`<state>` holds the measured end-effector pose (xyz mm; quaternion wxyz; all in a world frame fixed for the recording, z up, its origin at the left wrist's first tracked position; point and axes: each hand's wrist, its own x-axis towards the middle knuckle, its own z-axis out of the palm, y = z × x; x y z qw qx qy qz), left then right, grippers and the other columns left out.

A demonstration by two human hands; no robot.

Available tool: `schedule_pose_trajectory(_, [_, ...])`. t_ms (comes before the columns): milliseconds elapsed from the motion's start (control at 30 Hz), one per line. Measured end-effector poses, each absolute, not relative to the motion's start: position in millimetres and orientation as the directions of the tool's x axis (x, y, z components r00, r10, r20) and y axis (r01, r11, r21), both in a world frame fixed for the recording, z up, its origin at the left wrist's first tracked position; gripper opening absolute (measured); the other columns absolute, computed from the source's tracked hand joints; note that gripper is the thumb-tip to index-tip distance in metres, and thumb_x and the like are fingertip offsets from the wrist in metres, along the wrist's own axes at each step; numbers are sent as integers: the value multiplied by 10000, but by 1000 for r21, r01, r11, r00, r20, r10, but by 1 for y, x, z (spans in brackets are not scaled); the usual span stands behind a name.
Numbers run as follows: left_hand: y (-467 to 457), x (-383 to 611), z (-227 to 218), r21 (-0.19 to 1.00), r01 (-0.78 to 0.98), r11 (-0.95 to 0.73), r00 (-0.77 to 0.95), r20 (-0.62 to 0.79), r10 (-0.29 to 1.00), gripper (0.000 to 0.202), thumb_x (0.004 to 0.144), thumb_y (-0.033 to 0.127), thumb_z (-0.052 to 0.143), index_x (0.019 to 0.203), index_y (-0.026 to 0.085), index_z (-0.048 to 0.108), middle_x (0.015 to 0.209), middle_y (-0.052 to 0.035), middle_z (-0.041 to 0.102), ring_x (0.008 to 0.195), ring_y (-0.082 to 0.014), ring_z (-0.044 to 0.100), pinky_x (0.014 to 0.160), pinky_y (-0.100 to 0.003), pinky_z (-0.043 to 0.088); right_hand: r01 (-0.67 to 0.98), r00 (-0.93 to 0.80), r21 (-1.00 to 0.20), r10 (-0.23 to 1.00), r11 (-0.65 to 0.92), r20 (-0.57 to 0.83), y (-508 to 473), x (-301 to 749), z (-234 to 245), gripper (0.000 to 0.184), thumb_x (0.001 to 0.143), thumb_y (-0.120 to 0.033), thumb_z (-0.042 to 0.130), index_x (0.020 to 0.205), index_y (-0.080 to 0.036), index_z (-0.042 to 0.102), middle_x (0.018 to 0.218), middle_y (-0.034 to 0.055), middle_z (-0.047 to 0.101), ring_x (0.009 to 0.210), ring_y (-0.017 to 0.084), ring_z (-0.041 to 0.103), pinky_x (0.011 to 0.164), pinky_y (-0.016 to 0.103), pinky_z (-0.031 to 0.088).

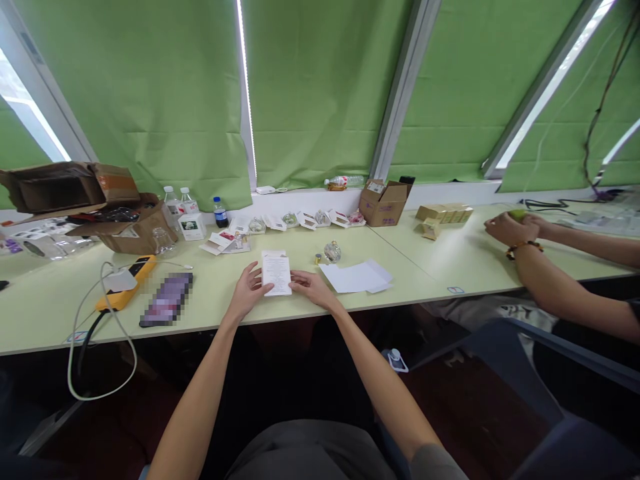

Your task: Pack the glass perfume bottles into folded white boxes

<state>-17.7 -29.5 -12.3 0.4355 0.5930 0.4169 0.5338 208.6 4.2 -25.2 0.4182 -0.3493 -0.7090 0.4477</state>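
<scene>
Head view shows a small printed paper slip (277,275) lying near the front edge of the bench (60,317), about midway along the visible stretch, its long axis running away from the person and tilted slightly. The left hand (247,291) and right hand (313,289) are apart, one on each side, roughly equally near it. Their partly open fingertips (293,281) touch its long edges, though a firm grip cannot be confirmed. Loose white sheets (356,277) lie to the right, with a small round glass bottle (333,252) beyond them.
</scene>
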Motion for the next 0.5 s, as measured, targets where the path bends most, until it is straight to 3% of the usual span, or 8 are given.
schedule_pose_trajectory(133, [-38,-13,-4,953,45,-300,216,284,934,757,722,373,716,1375,201,374,1387,-148,485,1228,-276,514,1000,-427,437,117,-436,-915,848,385,301,0,208,-21,485,798,-418,647,1234,-207,615,1167,78,668,1059,251,635,957,430,489])
schedule_pose_trajectory(267, [-40,-10,-3,940,51,-338,268,313,911,639,764,376,671,1330,184,444,1322,-127,551,1184,-264,548,980,-415,452,120,-485,-887,806,446,340,-3,208,-18,416,805,-414,638,1178,-230,656,1186,52,658,1075,259,627,970,437,480])
schedule_pose_trajectory(367, [-34,-13,-9,921,125,-368,139,351,926,599,781,375,644,1309,162,458,1235,-130,605,1099,-253,596,919,-402,487,160,-449,-880,827,447,338,-1,208,-21,390,800,-418,642,1135,-222,681,1181,62,661,1073,260,629,969,436,482])
schedule_pose_trajectory(500, [-27,-21,-16,851,337,-403,-186,480,857,480,800,360,603,1239,185,520,1242,-108,583,1078,-234,584,857,-347,504,191,-394,-897,868,398,302,3,209,-27,415,801,-426,645,1142,-193,674,1164,86,668,1053,240,642,964,403,490])
